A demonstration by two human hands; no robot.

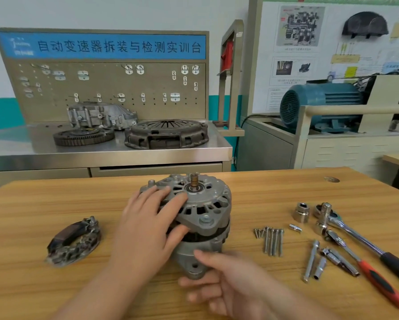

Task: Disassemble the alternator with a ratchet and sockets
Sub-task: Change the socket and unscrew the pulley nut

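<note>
The grey alternator stands on the wooden table, shaft end up. Its front cover sits tilted, lifted a little off the rear housing, with dark windings showing in the gap. My left hand grips the cover's left edge, fingers over the top and thumb in the gap. My right hand holds the rear housing's lower mounting lug. To the right lie several long bolts and screws, two ratchets, a large socket, an extension bar and small sockets.
A removed rectifier and brush plate lies at the left of the table. Behind stands a steel bench with a clutch cover, a flywheel ring and a gearbox housing under a pegboard. A blue electric motor sits at the back right.
</note>
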